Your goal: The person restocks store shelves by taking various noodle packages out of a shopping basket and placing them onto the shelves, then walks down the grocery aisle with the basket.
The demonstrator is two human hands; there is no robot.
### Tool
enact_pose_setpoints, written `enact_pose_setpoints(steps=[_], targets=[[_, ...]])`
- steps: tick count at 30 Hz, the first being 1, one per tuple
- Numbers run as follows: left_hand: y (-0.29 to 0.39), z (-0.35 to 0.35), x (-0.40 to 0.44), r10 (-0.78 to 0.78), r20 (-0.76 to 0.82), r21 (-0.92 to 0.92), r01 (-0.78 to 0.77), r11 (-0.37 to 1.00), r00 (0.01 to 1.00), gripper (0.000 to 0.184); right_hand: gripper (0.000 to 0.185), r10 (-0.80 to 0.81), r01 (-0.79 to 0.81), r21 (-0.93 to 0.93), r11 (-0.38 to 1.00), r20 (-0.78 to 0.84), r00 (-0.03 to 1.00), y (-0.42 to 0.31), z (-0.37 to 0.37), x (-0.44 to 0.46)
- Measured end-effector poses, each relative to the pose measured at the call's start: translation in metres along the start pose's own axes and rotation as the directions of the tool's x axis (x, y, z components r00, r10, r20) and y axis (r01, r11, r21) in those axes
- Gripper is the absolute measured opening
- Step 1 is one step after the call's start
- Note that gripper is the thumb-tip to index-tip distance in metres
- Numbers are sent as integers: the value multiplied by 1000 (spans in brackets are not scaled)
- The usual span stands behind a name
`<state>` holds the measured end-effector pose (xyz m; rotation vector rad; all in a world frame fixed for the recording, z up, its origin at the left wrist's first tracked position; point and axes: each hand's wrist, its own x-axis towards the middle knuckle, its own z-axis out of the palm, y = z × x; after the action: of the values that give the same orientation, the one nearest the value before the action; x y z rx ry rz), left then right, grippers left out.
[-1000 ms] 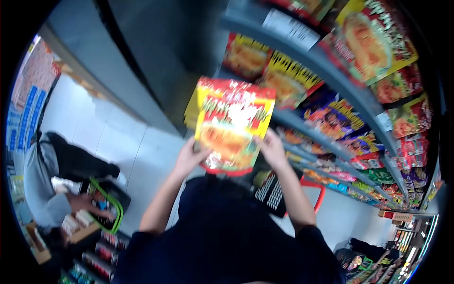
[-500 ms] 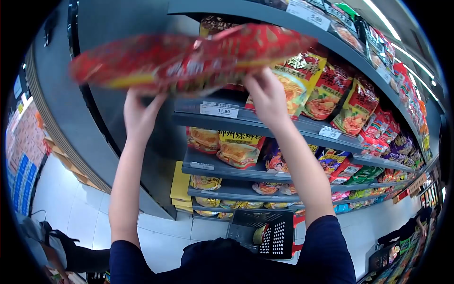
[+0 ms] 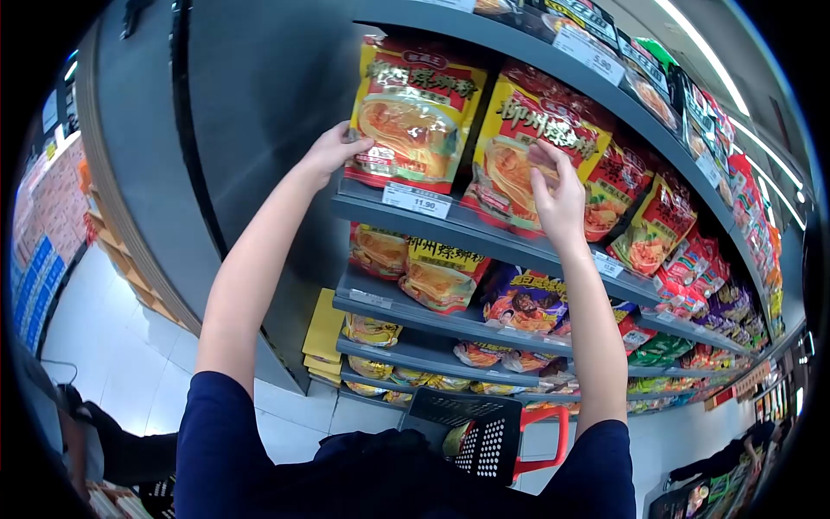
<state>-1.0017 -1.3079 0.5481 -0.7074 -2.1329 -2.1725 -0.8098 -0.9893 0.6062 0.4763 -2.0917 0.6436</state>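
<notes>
A red and yellow noodle packet (image 3: pixel 411 117) stands upright at the left end of the upper shelf, above the 11.90 price label. My left hand (image 3: pixel 335 153) grips its lower left edge, thumb across the front. A similar packet (image 3: pixel 510 169) stands to its right. In front of that second packet's right side is my right hand (image 3: pixel 555 186), fingers apart and curved, with nothing held in it.
Lower shelves (image 3: pixel 406 311) carry more packets, some purple. A black basket with red handles (image 3: pixel 488 441) is below, in front of my body. A dark panel (image 3: pixel 251 112) borders the shelves on the left. Other people (image 3: pixel 130 445) are at the lower left and right.
The packet has gone from my two hands in the air to standing on the upper shelf. My right hand has let go and moved right; my left hand remains on the packet.
</notes>
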Motion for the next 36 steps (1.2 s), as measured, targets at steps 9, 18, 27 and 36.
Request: enact_pose_setpoints(steps=[9, 18, 27, 36], targets=[[8, 9, -13, -18, 149, -214, 49, 976, 989, 57, 100, 352, -389, -214, 896, -189, 917, 54, -10, -34], [4, 14, -9, 15, 137, -139, 4, 990, 990, 59, 101, 485, -516, -162, 841, -193, 853, 64, -12, -37], [-15, 9, -4, 66, 189, -269, -13, 963, 980, 43, 74, 329, -335, -100, 937, -77, 941, 85, -25, -50], [-154, -30, -158, 79, -297, -386, -196, 902, 952, 34, 33, 499, -448, 259, 855, -182, 847, 43, -85, -276]])
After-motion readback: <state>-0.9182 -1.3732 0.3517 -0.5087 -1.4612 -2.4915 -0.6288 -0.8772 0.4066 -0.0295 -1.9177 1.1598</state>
